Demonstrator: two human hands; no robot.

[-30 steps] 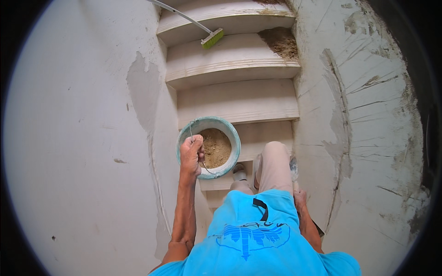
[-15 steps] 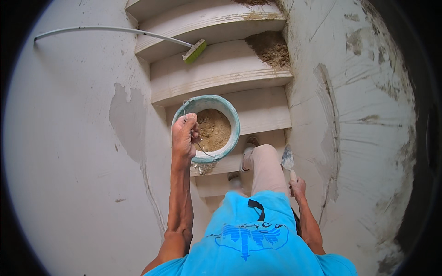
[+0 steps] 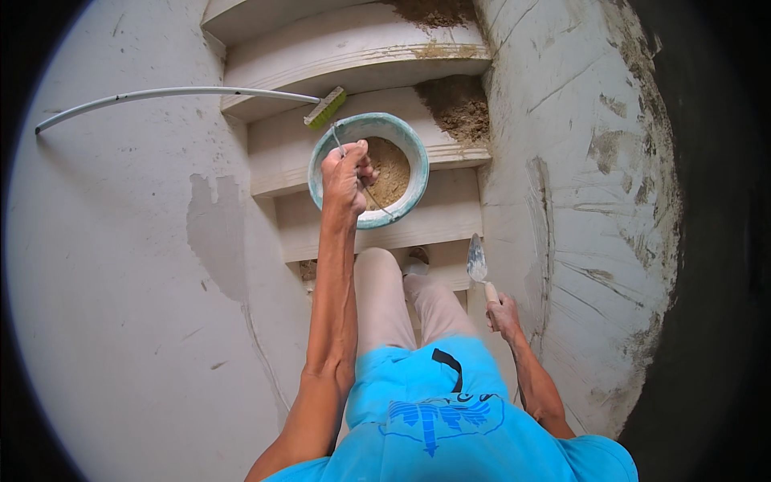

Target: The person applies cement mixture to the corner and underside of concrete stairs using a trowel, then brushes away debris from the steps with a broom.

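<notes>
A: Where is the bucket (image 3: 369, 170) in all this?

B: It hangs over the pale stair steps (image 3: 377, 56), a round teal bucket part-filled with brown sandy mix. The left hand (image 3: 344, 175) is right above the bucket's near-left rim, fist wrapped tight around its thin wire handle (image 3: 371, 193), which runs across the opening.

A: And the other hand?

B: The right hand (image 3: 504, 313) is below and to the right of the bucket, well apart from it, down by the person's thigh. Its fingers are curled around the wooden grip of a trowel (image 3: 479, 265), whose grey blade points up toward the bucket.

A: What else lies near the bucket?

B: Just above its far-left rim sits a green broom head (image 3: 325, 108), with its long white handle (image 3: 161, 96) sweeping away to the left of the bucket along the plastered wall (image 3: 120, 281). To the upper right of the bucket, a heap of sand (image 3: 458, 108) lies on a step. Below the bucket are the person's legs in light trousers (image 3: 393, 305); the feet are probably on the step just under it, though they are hard to make out
</notes>
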